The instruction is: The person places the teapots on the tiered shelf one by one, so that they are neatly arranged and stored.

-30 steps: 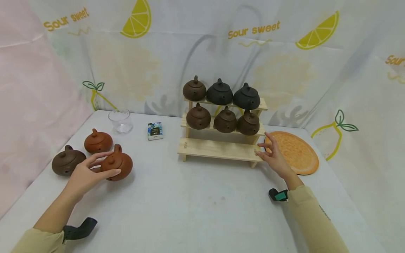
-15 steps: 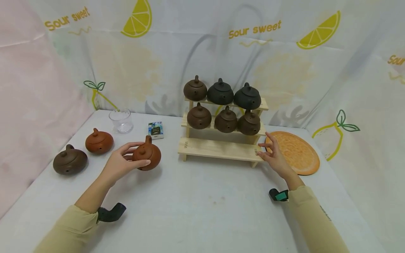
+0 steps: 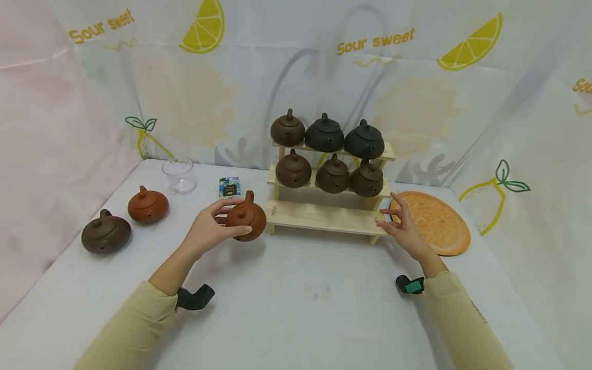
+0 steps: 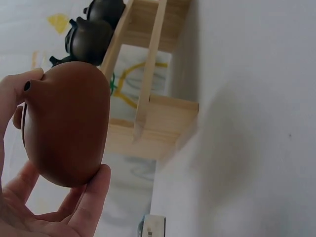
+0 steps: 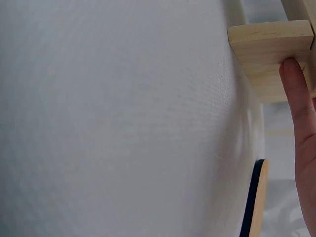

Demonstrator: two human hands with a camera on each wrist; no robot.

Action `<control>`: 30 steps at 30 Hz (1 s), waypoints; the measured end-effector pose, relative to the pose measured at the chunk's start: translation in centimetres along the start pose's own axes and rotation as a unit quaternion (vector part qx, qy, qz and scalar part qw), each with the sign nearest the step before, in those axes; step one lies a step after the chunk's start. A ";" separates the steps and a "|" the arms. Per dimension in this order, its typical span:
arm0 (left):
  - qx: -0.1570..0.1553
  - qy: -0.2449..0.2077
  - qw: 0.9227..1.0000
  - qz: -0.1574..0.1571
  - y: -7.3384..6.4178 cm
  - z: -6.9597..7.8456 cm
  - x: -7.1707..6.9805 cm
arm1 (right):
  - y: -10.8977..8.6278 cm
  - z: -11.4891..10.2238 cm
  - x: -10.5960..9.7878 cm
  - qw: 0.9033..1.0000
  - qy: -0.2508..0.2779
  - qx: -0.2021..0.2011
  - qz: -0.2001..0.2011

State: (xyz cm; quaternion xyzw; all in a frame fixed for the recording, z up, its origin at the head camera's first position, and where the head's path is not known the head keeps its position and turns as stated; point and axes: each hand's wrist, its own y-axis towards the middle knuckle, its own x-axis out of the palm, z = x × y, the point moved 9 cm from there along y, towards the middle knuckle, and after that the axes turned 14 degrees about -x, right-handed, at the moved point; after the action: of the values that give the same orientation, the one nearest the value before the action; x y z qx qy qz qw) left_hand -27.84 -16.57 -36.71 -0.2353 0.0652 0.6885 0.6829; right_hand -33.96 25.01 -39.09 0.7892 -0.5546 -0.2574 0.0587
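My left hand (image 3: 210, 231) grips a reddish-brown clay teapot (image 3: 246, 220) by its sides, thumb in front and fingers behind. It is held above the table, just left of a three-step wooden stand (image 3: 324, 218). In the left wrist view the teapot's smooth underside and spout (image 4: 69, 123) face the camera, fingertips on its edge. My right hand (image 3: 409, 234) touches the stand's right end; in the right wrist view one straight finger (image 5: 296, 94) rests against the wooden leg (image 5: 269, 59). Dark brown and black teapots (image 3: 325, 133) fill the upper two steps; the lowest step is bare.
At the left stand another reddish teapot (image 3: 148, 205) and a dark brown teapot (image 3: 106, 234). Behind them is a clear glass cup (image 3: 179, 176). A small patterned box (image 3: 229, 187) lies behind my left hand. A round orange-brown mat (image 3: 432, 223) lies right of the stand.
My left hand has carried the reddish teapot rightward from beside the other left-hand teapots to near the stand's left end. My right hand stays at the stand's right end.
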 end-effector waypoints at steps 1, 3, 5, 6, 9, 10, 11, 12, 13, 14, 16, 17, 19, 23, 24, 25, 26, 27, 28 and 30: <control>0.002 -0.001 1.000 -0.001 0.1 0.3 0.3 | 0.0 0.0 -0.1 1.000 0.000 -0.001 0.000; 0.007 -0.001 1.000 -0.001 0.3 0.7 0.7 | 0.0 0.0 -0.1 1.000 0.000 0.002 -0.001; 0.012 -0.001 1.000 -0.002 0.6 1.2 1.2 | 0.0 0.1 -0.1 1.000 0.000 0.006 -0.001; 0.014 0.000 1.000 -0.003 0.7 1.4 1.5 | 0.1 0.1 -0.1 1.000 -0.001 0.007 0.000; 0.019 0.001 1.000 -0.008 1.0 2.0 2.3 | 0.1 0.3 -0.2 1.000 -0.003 0.013 0.000; 0.020 0.001 1.000 -0.009 1.1 2.1 2.6 | 0.1 0.4 -0.2 1.000 -0.005 0.015 0.000; 0.021 0.002 1.000 -0.011 1.2 2.3 2.9 | 0.1 0.5 -0.2 1.000 -0.005 0.017 0.000; 0.022 0.002 1.000 -0.013 1.2 2.5 3.2 | 0.1 0.5 -0.2 1.000 -0.006 0.018 0.000; 0.024 0.003 1.000 -0.015 1.3 2.7 3.5 | 0.1 0.5 -0.2 1.000 -0.006 0.019 0.000; 0.026 0.002 1.000 -0.016 1.3 2.9 3.7 | 0.1 0.5 -0.2 1.000 -0.006 0.020 -0.001; 0.029 0.000 0.999 -0.020 1.4 3.3 4.4 | 0.1 0.5 -0.2 1.000 -0.006 0.021 -0.001; 0.031 0.000 0.999 -0.022 1.4 3.5 4.7 | 0.1 0.5 -0.2 1.000 -0.006 0.020 -0.001; 0.033 -0.003 0.999 -0.025 1.5 3.9 5.2 | 0.1 0.5 -0.2 1.000 -0.006 0.019 -0.001; 0.037 -0.013 0.999 -0.034 1.8 4.7 6.2 | 0.1 0.4 -0.1 1.000 -0.006 0.015 -0.001; 0.039 -0.014 0.998 -0.036 1.9 4.9 6.4 | 0.1 0.3 -0.1 1.000 -0.005 0.014 -0.001; 0.042 -0.015 0.998 -0.039 1.9 5.0 6.7 | 0.2 0.3 -0.1 1.000 -0.005 0.012 -0.001; 0.044 -0.014 0.998 -0.040 2.0 5.2 6.9 | 0.2 0.3 -0.1 1.000 -0.005 0.011 -0.001; 0.045 -0.013 0.998 -0.043 2.1 5.4 7.2 | 0.2 0.2 -0.1 1.000 -0.004 0.009 -0.001; 0.047 -0.012 0.998 -0.045 2.2 5.5 7.5 | 0.2 0.3 -0.1 1.000 -0.003 0.009 0.000; 0.048 -0.012 0.998 -0.045 2.3 5.8 8.0 | 0.1 0.3 -0.2 1.000 -0.002 0.009 0.001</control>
State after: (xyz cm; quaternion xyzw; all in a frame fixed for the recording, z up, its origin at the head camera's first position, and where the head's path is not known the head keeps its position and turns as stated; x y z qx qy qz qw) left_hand -31.09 -7.04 -35.49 -0.1968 0.0798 0.6556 0.7247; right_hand -34.25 25.15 -39.21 0.7885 -0.5576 -0.2543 0.0507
